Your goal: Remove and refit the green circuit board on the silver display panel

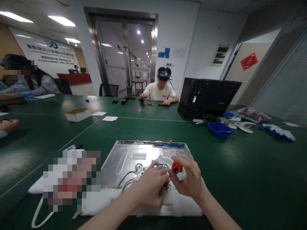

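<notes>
A silver metal display panel [112, 171] lies flat on the table before me, with a long blue circuit board [153, 144] along its far edge. My right hand [192, 179] grips the red handle of a screwdriver [177, 167] over the panel's right half; the black end of the handle faces me and the tip is hidden. My left hand [151, 182] is closed low over the middle of the panel, touching or nearly touching my right fingers, and what it holds is hidden. Beside it show a small pale circuit board [140, 172] and black cables [127, 177].
Left of the panel lies a white object [35, 187] with a cord, partly pixelated. Farther off are an open box [78, 115], a blue tray [220, 130], a black monitor [208, 97] and gloves [278, 131]. A person [160, 91] sits opposite; others sit at the left.
</notes>
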Tool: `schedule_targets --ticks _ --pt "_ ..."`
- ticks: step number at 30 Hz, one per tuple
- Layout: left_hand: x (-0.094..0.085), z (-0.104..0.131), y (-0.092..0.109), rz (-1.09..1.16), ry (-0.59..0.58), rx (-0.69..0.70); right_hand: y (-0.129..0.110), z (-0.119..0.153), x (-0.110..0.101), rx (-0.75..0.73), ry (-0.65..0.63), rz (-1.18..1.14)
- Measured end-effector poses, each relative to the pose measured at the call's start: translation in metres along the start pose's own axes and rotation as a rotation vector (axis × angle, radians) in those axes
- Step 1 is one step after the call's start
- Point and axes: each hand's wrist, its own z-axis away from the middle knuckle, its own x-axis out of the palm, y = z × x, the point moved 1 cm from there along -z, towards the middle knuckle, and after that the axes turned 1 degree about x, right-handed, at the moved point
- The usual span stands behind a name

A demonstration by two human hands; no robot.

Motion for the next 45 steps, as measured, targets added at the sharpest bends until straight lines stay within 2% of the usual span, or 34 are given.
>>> schedule_targets --ticks 4,10,19,26,36,45 --pt "-0.0014 -0.0002 0.0003 0.01 -0.002 -0.001 0.0017 0.0001 -0.0004 -0.009 -0.026 -0.007" --pt "-0.0023 -0.0002 0.0006 0.018 0.009 0.007 -0.0015 -0.004 -0.0043 0.002 -0.081 -0.139" --pt "-0.0008 -0.0001 -0.0006 0.029 0.016 0.012 -0.0006 -0.0023 -0.0007 -0.014 -0.022 -0.006" --pt "0.0008 0.0002 -0.0008 0.004 0.021 0.003 -0.0018 -0.0026 -0.0037 0.005 -0.089 -0.149" --pt "0.0011 0.0009 0.0004 -0.009 0.031 0.009 -0.0026 -0.0011 0.0002 -0.009 -0.021 0.005" --pt "0.0 0.0002 -0.0015 -0.001 -0.018 -0.006 -0.0013 -0.0023 -0.003 0.013 -0.1 -0.146"
